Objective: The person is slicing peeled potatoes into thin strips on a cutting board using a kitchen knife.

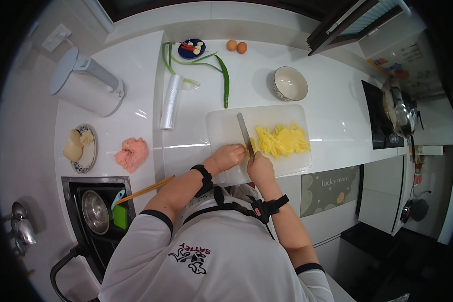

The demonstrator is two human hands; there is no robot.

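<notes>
A translucent white plastic cutting board (226, 128) lies before me on the white counter. My right hand (261, 171) grips a kitchen knife (243, 128) by its handle, the blade pointing away from me. Just left of the blade, the curled fingers of my left hand (230, 156) press a small yellow piece, probably potato, to the board; most of it is hidden. A few cut slivers lie right against the blade. Further right on the board spreads a pile of thin yellow strips (281, 139), likely potato.
Beyond the board are a ceramic bowl (290, 85), a green chili (225, 83), a plastic film roll (171, 102) and two eggs (236, 46). Leftward are pink cloth (132, 154), an electric kettle (87, 83) and a sink (96, 181) crossed by chopsticks (147, 190). A pan (398, 109) stands right.
</notes>
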